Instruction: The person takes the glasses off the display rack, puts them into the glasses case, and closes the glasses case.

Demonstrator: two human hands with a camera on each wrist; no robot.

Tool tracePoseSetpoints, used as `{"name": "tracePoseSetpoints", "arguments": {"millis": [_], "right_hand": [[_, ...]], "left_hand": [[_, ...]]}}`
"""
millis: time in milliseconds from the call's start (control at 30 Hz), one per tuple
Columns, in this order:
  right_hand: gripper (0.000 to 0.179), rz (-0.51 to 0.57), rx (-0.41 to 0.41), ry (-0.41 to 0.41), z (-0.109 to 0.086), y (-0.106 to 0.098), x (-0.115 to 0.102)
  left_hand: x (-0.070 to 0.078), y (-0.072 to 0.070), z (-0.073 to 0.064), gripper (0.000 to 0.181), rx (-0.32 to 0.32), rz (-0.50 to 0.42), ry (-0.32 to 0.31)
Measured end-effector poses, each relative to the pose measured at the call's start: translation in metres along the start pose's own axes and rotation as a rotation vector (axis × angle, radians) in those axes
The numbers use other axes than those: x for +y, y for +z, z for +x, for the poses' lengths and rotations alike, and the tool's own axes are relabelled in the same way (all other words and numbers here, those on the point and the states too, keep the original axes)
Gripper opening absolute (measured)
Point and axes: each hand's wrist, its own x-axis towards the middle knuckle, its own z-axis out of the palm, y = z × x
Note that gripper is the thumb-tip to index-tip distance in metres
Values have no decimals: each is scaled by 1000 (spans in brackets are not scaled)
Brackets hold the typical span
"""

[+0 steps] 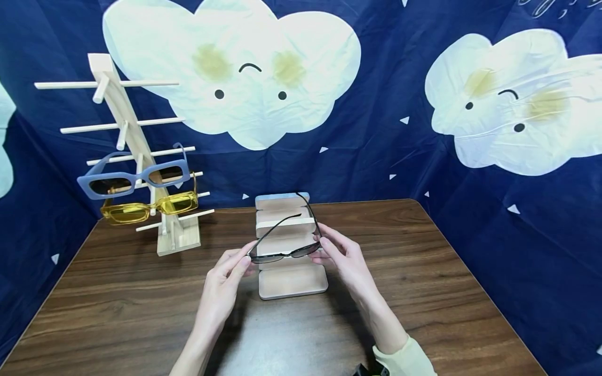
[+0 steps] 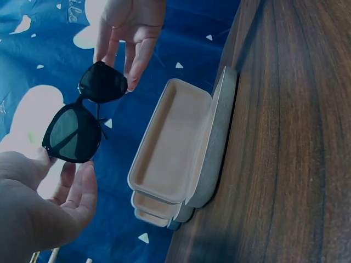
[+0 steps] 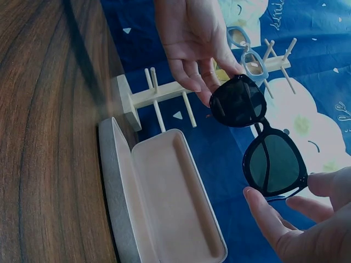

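Observation:
Black sunglasses with dark lenses are held up over an unfolded glasses case, their temples spread and pointing away toward the back wall. My left hand pinches the left end of the frame between thumb and fingers. At the other end my right hand pinches the frame near the hinge. Both lenses show from the front in the wrist views. The case has a pale inner lining and several compartments in a row, and its near ones show bare lining.
A wooden display stand with peg arms rises at the left rear. Blue sunglasses and yellow sunglasses hang on it. Brown wood covers the tabletop. Behind hangs a dark blue cloth with cloud faces.

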Motion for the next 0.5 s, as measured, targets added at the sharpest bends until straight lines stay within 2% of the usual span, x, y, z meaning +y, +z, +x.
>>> {"name": "tracePoseSetpoints", "arguments": {"millis": [267,500], "right_hand": [[46,-23,-4,-3,-1,0,1],[46,-35,-8,2,-1,0,1]], "left_hand": [[0,-1,-1,32,-18,58,-1],[0,-2,-1,31,-30,59,-8]]}}
